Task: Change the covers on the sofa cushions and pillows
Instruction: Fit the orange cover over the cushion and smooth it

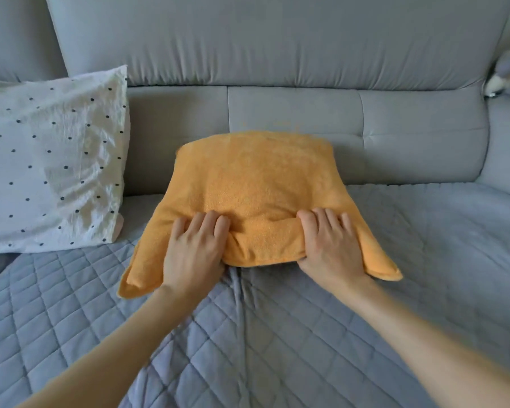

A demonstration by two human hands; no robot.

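Two pillows: I see both on the grey sofa point(277, 54), over its quilted throw point(277, 334).
Far left: white black-dotted pillow point(50, 160), leaning on the backrest.
Left hand point(193, 251): fingers curled, grasping the orange terry cushion point(253, 184) at its near edge.
Centre: cushion lies on the throw, near edge bunched between my hands.
Right hand point(326, 245): clenched round the same bunched edge.

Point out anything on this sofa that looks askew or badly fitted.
The orange cover sits loose on its cushion: its two near corners stick out flat and unfilled beside the left hand and right hand. The dotted pillow is wrinkled but looks fully covered.
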